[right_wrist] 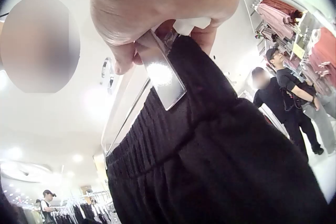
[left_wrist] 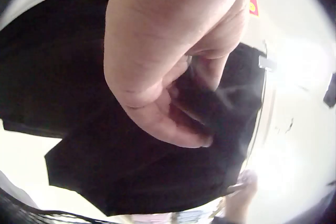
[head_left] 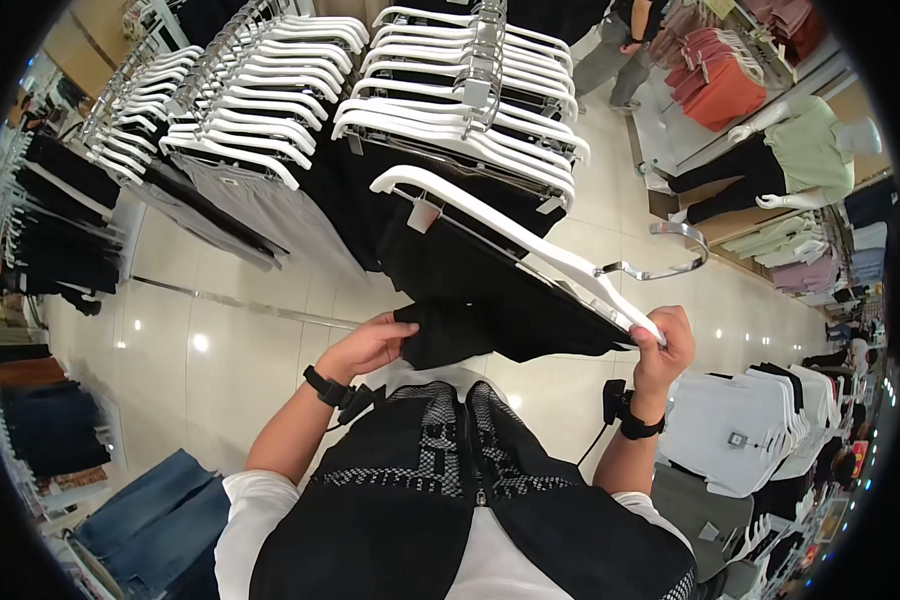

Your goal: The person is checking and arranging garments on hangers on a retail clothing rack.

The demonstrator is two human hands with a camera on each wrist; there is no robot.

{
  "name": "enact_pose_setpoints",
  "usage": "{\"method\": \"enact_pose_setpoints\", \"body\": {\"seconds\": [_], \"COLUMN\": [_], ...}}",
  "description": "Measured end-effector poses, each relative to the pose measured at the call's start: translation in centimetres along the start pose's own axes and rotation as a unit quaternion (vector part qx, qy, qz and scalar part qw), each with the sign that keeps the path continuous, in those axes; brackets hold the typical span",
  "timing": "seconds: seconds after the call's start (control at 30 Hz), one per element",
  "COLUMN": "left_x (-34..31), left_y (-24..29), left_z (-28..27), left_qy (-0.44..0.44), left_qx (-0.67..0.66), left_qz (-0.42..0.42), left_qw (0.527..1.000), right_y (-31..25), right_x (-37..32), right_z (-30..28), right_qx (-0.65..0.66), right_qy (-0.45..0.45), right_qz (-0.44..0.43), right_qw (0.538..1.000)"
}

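Observation:
A white hanger [head_left: 510, 228] with a metal hook slants across the head view, black trousers [head_left: 460, 270] clipped beneath it. My right hand [head_left: 664, 345] grips the hanger's near end; in the right wrist view that hand [right_wrist: 163, 8] is beside a metal clip [right_wrist: 167, 71] on the gathered black waistband [right_wrist: 152, 134]. At the cloth's left edge, my left hand [head_left: 372, 345] pinches the black fabric between thumb and fingers. Up close in the left wrist view, the left hand [left_wrist: 168, 50] has its fingers curled on the black cloth [left_wrist: 131, 166].
White hangers [head_left: 460, 110] with dark garments fill a rack just ahead. Grey trousers [head_left: 260, 205] hang to its left. Folded jeans [head_left: 150, 525] lie at lower left, white shirts [head_left: 725, 430] hang at right. A mannequin [head_left: 810, 150] and a person [head_left: 625, 50] are farther off.

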State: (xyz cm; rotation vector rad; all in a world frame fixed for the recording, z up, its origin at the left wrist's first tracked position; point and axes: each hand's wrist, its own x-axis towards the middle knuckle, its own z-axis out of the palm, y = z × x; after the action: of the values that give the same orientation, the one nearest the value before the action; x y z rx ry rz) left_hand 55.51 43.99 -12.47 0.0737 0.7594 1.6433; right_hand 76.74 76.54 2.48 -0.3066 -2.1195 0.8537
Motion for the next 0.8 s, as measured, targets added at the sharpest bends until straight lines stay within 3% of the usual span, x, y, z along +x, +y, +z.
{"method": "enact_pose_setpoints", "body": {"seconds": [0.1, 0.17, 0.23, 0.3, 0.37, 0.47, 0.6, 0.7, 0.8], "left_x": [0.7, 2.3, 3.1, 4.0, 5.0, 6.2, 8.8, 10.2, 12.5], "left_y": [-1.0, -3.2, -3.0, -3.7, -5.6, -5.2, -3.8, -4.2, -6.3], "left_z": [-0.1, -3.4, -4.1, -6.1, -9.1, -10.3, -12.7, -15.4, -18.6], "left_qy": [0.039, 0.090, 0.148, 0.153, 0.170, 0.153, 0.131, 0.088, -0.061], "left_qx": [0.045, 0.169, 0.321, 0.435, 0.526, 0.479, 0.485, 0.587, 0.577], "left_qz": [-0.055, -0.087, -0.128, -0.127, -0.083, -0.063, -0.084, -0.105, -0.210], "left_qw": [0.997, 0.978, 0.926, 0.878, 0.829, 0.862, 0.861, 0.798, 0.787], "right_y": [1.1, 1.8, 2.8, 2.9, 2.7, 2.7, 1.1, 0.4, -0.5], "right_x": [0.7, 1.3, 2.0, 3.3, 4.6, 6.0, 7.2, 7.6, 7.9], "right_z": [-1.0, -1.7, -2.8, -4.5, -6.9, -11.3, -15.4, -18.2, -18.2], "right_qx": [0.007, 0.011, 0.010, -0.006, -0.034, -0.074, -0.164, -0.230, -0.281], "right_qy": [0.003, 0.005, 0.011, -0.004, -0.018, -0.039, -0.045, -0.060, -0.017], "right_qz": [-0.003, -0.010, -0.030, -0.035, -0.036, -0.009, 0.030, 0.068, 0.086], "right_qw": [1.000, 1.000, 0.999, 0.999, 0.999, 0.996, 0.985, 0.969, 0.956]}}
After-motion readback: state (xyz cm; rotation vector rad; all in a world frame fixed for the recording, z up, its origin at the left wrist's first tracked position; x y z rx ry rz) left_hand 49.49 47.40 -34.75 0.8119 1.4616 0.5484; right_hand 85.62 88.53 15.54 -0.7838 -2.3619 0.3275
